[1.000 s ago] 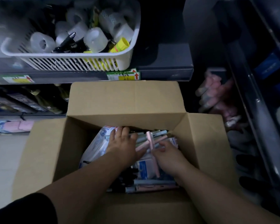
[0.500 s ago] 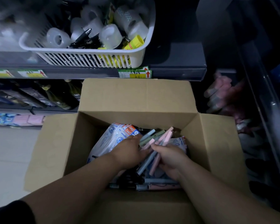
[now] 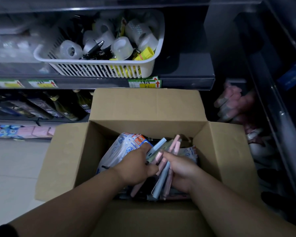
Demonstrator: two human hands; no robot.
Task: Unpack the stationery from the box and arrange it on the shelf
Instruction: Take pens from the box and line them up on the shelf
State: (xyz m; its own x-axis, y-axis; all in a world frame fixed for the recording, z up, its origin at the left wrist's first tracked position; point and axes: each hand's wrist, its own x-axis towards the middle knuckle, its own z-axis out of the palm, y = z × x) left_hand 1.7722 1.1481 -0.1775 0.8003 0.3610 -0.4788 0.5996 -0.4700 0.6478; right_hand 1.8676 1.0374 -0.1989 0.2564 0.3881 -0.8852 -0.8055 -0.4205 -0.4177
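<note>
A person stood over one open cardboard box (image 3: 143, 127), both forearms reaching down into it. The right hand (image 3: 181, 170) was wrapped around a loose bundle of pens (image 3: 161, 177), fingers curled about the barrels. The left hand (image 3: 135, 165) pinched the same bundle from the other side, its fingertips hidden among them. The pens were inside the box, between the two hands, seemingly lifted a little off the other contents. I could count at least six: mostly pale pink, two light blue, one greenish; more may have been hidden in the palm. They looked light, stiff and smooth, likely to slide past one another and fan out. Gripping round the middle of the bundle with the whole hand seemed the safest hold. Just left of the left hand lay a stack of white and blue plastic packets (image 3: 120, 147), perhaps three or four, soft and crinkly by the look of them. One more lay just beyond the right hand. Darker stationery lay beneath the hands, too dim to count. Beyond and above both hands ran a dark shelf (image 3: 186, 81) carrying one white slotted basket (image 3: 99, 68), which held roughly seven rolls of clear tape (image 3: 70, 50).
</note>
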